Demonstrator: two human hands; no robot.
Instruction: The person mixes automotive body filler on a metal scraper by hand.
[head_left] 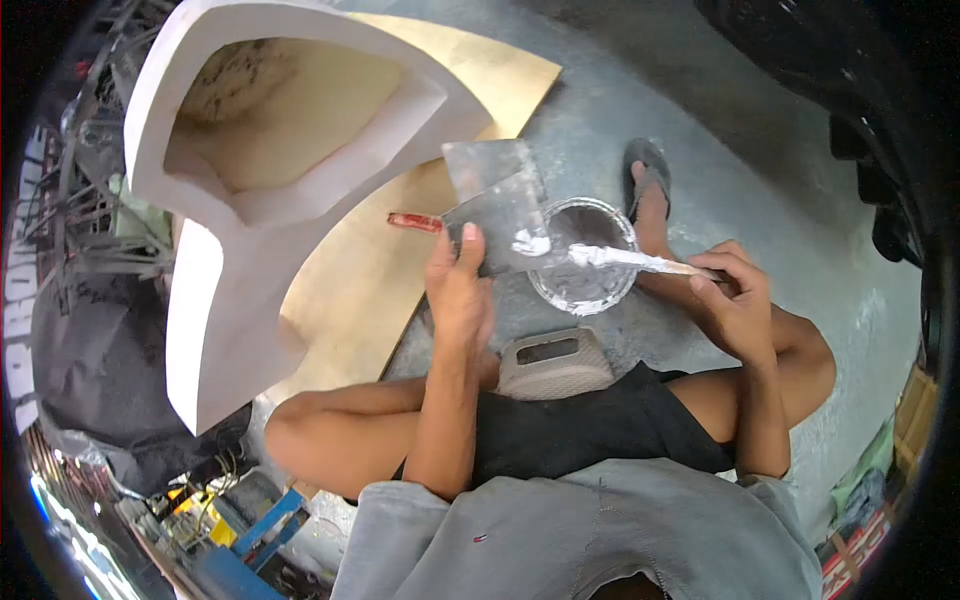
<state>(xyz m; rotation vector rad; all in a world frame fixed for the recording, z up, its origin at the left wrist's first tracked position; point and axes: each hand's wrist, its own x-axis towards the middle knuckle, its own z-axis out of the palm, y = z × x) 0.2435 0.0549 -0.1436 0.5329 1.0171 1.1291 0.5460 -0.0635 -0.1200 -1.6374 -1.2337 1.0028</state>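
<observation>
My left hand (460, 295) grips a grey flat plate (490, 220) by its near edge, thumb on top. A dab of white paste (531, 242) sits at the plate's right corner. Another greyish flat sheet (485, 162) shows just beyond it, and a red strip (414, 221) sticks out to the left. My right hand (735, 290) is closed round the end of a stick (650, 262) thickly coated in white paste. The stick's coated tip lies over a round tub (583, 308) with paste smeared along its rim, close beside the plate.
A large white curved shell (235, 260) with a hollow opening stands at the left on a plywood sheet (375, 290). A beige plastic stool (555, 375) is between my legs. Beyond the tub is my sandalled foot (648, 180). Dark cloth (100, 350) and clutter lie far left.
</observation>
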